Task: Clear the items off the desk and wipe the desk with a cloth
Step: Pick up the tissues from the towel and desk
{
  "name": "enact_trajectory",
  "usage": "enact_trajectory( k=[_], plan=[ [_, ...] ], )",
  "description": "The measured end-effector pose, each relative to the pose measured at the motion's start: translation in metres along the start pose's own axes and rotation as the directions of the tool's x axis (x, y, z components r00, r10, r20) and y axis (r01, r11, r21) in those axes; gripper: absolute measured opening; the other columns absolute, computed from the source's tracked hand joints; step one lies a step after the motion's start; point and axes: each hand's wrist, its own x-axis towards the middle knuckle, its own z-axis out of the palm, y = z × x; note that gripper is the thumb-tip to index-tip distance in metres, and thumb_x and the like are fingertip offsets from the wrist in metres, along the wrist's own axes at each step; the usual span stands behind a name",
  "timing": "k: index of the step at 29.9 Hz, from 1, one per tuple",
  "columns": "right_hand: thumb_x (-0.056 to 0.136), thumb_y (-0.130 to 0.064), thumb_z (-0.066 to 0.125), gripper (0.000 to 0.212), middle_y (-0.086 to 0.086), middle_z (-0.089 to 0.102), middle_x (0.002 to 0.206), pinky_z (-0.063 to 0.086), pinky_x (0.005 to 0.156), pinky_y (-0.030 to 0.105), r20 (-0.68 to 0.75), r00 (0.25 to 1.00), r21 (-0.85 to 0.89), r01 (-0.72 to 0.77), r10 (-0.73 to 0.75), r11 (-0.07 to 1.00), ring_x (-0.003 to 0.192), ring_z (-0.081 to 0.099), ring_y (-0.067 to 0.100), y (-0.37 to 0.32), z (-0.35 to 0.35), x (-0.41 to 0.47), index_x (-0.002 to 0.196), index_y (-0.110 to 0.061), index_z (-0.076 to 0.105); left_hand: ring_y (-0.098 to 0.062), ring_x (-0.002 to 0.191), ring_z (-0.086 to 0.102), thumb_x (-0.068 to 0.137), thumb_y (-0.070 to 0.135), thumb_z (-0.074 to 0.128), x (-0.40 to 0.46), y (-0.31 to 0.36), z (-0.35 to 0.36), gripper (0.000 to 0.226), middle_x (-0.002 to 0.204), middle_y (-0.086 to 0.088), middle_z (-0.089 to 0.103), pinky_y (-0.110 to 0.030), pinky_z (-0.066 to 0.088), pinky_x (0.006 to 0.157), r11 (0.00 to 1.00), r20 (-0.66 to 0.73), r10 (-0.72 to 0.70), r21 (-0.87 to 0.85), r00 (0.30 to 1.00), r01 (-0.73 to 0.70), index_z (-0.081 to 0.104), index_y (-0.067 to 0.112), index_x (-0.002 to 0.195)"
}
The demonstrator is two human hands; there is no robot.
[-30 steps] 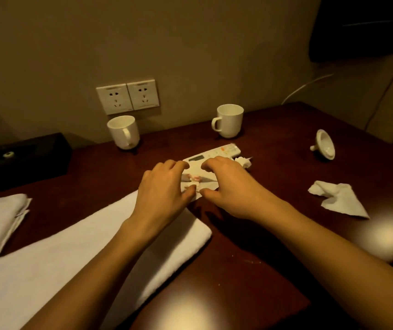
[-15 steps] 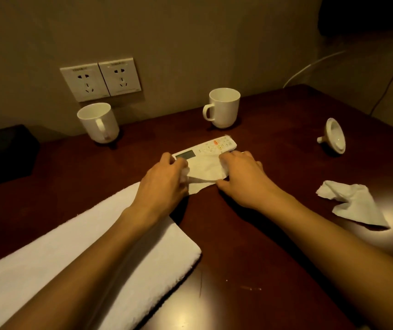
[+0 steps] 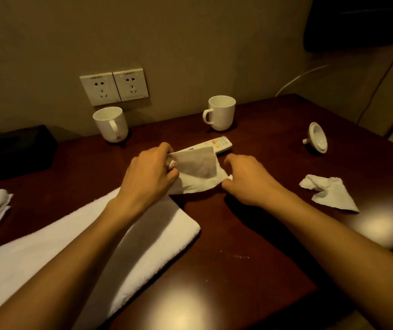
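Half a second ago both hands lay low on the thin white paper tissue (image 3: pixel 196 170) where it covered the near end of the slim white remote control (image 3: pixel 219 145); now the sheet is lifted and drawn between them, its upper flap folded over, and more of the remote's coloured buttons show beyond it. The left hand (image 3: pixel 151 173) has its grip closed on the sheet's left edge, fingers curled round bunched paper; the right hand (image 3: pixel 250 181) pinches the right corner between thumb and fingertips. My reading is that the tissue is being gathered up as litter, an early step: the dark red-brown wooden table (image 3: pixel 250 234) still carries the remote, two white ceramic mugs (image 3: pixel 111 123) (image 3: pixel 221 112), a small white ceramic lid lying on its side (image 3: pixel 318 140) and a second crumpled white tissue (image 3: pixel 329 192). The long white folded towel (image 3: pixel 95 248), probably the wiping cloth, lies under the left forearm, untouched. The twin white wall sockets (image 3: pixel 114 86) bear small print along their top edges, too blurred to read; the remote's markings are likewise illegible.
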Motion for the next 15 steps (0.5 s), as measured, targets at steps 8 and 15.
enact_trajectory(
  k=[8,15],
  plan=[
    [0.084,-0.017,0.06,0.033,0.003,0.062,0.104,0.055,0.075,0.037,-0.066,0.988,0.068,0.146,-0.141,0.987,0.088,0.06,0.019,-0.05,-0.023,-0.038,0.117,-0.012,0.059,-0.014,0.077,0.051,0.087,0.026,0.062,-0.045,-0.009,-0.051,0.023,0.102,-0.005,0.066,-0.028,0.036,0.063,0.994,-0.068,-0.094,0.053,0.993,0.098,0.057,0.017,0.107],
    [0.083,-0.021,0.063,0.041,0.001,0.061,0.111,0.051,0.078,0.032,-0.045,0.938,0.101,0.347,-0.344,0.933,0.095,0.059,0.017,-0.125,-0.006,-0.069,0.123,-0.014,0.056,-0.018,0.079,0.058,0.087,0.027,0.063,-0.108,-0.036,-0.096,0.022,0.099,-0.003,0.065,-0.035,0.051,0.065,0.98,-0.104,-0.182,0.062,0.978,0.189,0.056,0.019,0.106]
  ],
)
